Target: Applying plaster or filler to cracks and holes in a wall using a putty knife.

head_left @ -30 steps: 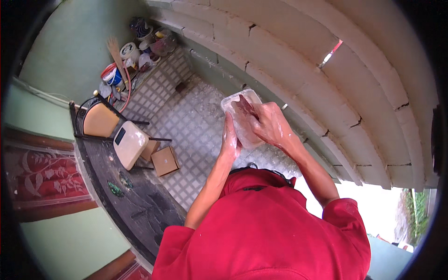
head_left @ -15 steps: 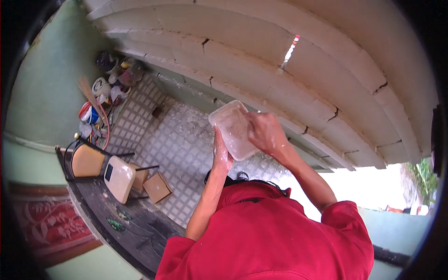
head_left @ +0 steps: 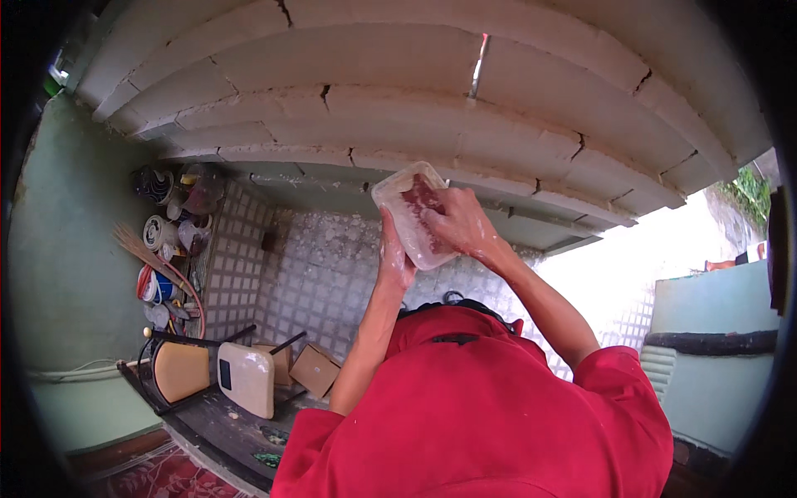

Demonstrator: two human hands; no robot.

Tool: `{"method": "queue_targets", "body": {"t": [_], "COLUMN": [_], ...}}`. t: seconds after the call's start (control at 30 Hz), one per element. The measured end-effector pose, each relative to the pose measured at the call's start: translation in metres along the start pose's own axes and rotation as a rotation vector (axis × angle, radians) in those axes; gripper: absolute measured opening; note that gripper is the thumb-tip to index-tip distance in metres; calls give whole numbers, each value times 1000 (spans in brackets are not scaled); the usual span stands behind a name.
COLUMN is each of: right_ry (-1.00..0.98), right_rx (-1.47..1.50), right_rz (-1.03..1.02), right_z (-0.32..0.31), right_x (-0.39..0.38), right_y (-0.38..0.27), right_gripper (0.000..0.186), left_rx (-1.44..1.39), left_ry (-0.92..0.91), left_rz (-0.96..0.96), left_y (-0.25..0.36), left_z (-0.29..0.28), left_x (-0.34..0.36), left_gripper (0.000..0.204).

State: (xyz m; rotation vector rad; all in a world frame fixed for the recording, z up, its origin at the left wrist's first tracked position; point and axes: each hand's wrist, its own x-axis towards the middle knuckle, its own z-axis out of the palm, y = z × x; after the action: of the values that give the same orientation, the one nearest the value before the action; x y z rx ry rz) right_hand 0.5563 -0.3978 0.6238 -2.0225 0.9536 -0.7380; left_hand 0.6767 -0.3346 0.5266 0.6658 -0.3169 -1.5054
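Note:
A translucent plastic tub [head_left: 396,192], rectangular with rounded corners and smeared with whitish paste, is held up tilted in front of my chest. Along its left side and lower corner, my left hand [head_left: 395,253] grips it. My right hand [head_left: 462,224] reaches over the right rim, its fingers curled at the inside of the tub. Whether those fingers hold a small tool is hidden. A reddish-brown patch shows inside the tub beside the fingertips. Pale smears mark both hands.
Concrete-block courses [head_left: 398,124] with cracks and a narrow gap rise ahead. Chairs [head_left: 246,378] and a cardboard box [head_left: 315,370] stand at lower left. Buckets [head_left: 156,233] and a straw broom [head_left: 137,245] line the left wall. The floor [head_left: 307,249] is patterned and spattered white.
The view has turned, so the surroundings sit differently. My right fingers have moved farther into the tub, and a reddish-brown patch now shows where whitish paste was seen.

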Motion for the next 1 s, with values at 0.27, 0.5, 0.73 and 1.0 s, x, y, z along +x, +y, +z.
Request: {"method": "queue_targets", "body": {"t": [0.27, 0.5, 0.73, 1.0], "right_ry": [147, 67, 195, 324], "right_rx": [-217, -392, -58, -246], "right_rz": [35, -14, 30, 190], "right_z": [27, 70, 52, 24], "right_x": [-15, -27, -21, -55], "right_y": [-28, -26, -47, -44], "right_gripper": [24, 26, 26, 24], "left_rx": [-3, 115, 96, 117], "left_ry": [-44, 53, -105, -108], "left_rz": [-73, -165, -174, -252], "left_y": [30, 36, 44, 37], "left_z": [-34, -49, -35, -35], "left_x": [-27, -26, -27, -33], "left_gripper": [80, 80, 78, 82]}}
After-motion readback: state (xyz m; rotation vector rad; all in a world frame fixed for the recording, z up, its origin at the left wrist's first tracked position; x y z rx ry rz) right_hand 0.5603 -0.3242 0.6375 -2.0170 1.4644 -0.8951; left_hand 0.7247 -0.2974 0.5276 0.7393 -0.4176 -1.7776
